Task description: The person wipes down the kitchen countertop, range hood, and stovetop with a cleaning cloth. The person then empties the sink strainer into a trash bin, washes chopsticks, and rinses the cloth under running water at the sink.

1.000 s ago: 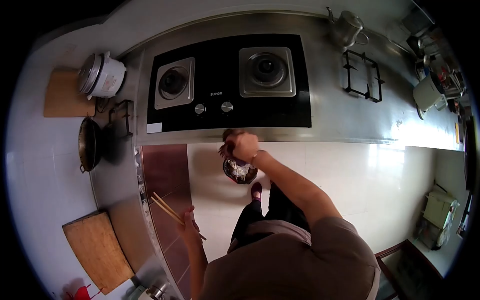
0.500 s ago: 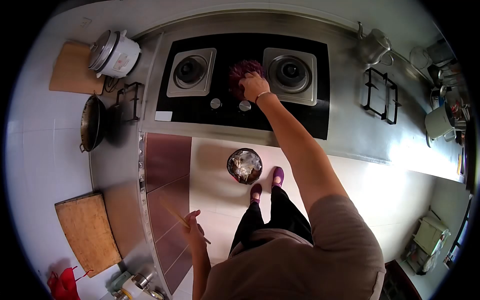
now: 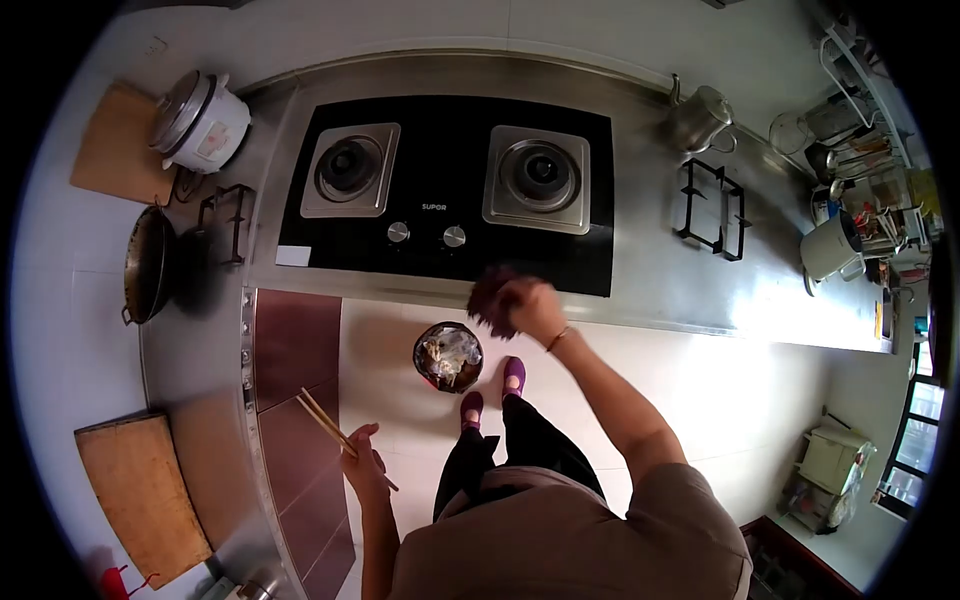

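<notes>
My right hand [image 3: 534,310] is closed around a dark purple, shaggy cleaning cloth [image 3: 490,300], held in front of the counter's near edge. The cloth is slightly blurred. Behind it lies the black gas stove [image 3: 440,165], with two burners and two round knobs; the pan supports are off it. Low on the left, my left hand [image 3: 365,465] grips a pair of wooden chopsticks [image 3: 322,416], their long ends pointing up and left. A waste bin [image 3: 419,368] with plastic and scraps inside stands on the floor in front of my feet.
One pan support [image 3: 715,210] and a metal kettle [image 3: 703,120] are on the right counter, near a pale pot [image 3: 830,248] and utensils. To the left are a rice cooker [image 3: 210,130], a second pan support [image 3: 232,225], a wok [image 3: 147,262] and a cutting board [image 3: 145,500].
My right hand has drawn the cloth off the stove, back toward me past the counter's edge. The left hand still holds the chopsticks. The view has shifted slightly.
</notes>
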A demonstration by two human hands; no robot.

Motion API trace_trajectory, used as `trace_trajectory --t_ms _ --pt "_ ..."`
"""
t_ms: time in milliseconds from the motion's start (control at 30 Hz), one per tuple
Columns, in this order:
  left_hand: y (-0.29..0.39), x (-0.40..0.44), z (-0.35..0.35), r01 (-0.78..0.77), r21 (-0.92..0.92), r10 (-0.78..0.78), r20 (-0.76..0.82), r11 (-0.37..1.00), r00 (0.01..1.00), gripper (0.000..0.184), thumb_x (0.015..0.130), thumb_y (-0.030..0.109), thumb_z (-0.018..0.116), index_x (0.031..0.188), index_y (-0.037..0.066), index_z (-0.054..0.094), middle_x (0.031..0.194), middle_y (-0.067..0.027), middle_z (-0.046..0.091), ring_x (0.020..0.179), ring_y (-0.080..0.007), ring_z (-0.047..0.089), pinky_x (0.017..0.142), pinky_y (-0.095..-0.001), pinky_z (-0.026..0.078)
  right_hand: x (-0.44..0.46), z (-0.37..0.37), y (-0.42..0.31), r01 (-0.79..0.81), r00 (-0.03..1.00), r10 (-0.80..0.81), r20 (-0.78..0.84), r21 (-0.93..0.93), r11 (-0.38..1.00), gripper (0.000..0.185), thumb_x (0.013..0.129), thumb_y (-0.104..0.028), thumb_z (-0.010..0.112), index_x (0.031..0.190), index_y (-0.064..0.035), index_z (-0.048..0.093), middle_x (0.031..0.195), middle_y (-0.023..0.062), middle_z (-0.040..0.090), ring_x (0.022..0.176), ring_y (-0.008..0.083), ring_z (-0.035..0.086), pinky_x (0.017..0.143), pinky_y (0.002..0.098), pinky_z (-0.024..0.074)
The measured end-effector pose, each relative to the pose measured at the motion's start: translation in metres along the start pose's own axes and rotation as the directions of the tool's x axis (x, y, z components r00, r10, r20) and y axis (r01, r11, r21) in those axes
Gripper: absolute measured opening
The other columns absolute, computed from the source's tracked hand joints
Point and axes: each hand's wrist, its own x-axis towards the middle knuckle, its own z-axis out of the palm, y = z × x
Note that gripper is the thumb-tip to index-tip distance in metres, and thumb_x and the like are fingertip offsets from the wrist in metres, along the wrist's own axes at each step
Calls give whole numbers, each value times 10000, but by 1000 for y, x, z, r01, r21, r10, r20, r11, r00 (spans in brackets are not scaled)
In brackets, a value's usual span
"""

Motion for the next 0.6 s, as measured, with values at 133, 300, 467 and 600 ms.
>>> trace_trajectory --t_ms 133,300,467,600 --pt "9 4 7 -1 14 1 30 1000 1000 196 898 130 466 961 -16 579 896 -85 644 369 -2 327 325 -183 234 17 -69 26 -310 903 228 -363 -186 932 198 671 -60 542 837 -99 644 946 140 602 837 344 581 707 411 488" --pt "8 5 19 -6 19 5 49 1000 999 201 899 140 473 970 -17 576 893 -77 641 379 1 320 339 -180 235 18 -33 34 -313 935 257 -243 -232 921 197 706 -88 502 856 -143 616 1026 122 565 880 332 570 716 447 494" --pt "18 0 33 9 24 -10 53 1000 999 217 895 165 487 958 -15 588 850 -59 643 379 -3 304 346 -180 234 82 0 -9 -128 991 115 -74 -207 970 229 686 -146 561 898 -149 646 867 131 613 782 338 600 677 431 505" --pt "21 -11 29 62 89 -59 -41 994 997 220 884 172 499 940 -15 599 816 -55 644 373 -9 299 347 -182 237 200 -18 -31 29 943 -84 -323 -171 985 227 695 -96 532 907 -107 613 926 136 593 843 338 587 679 442 502"
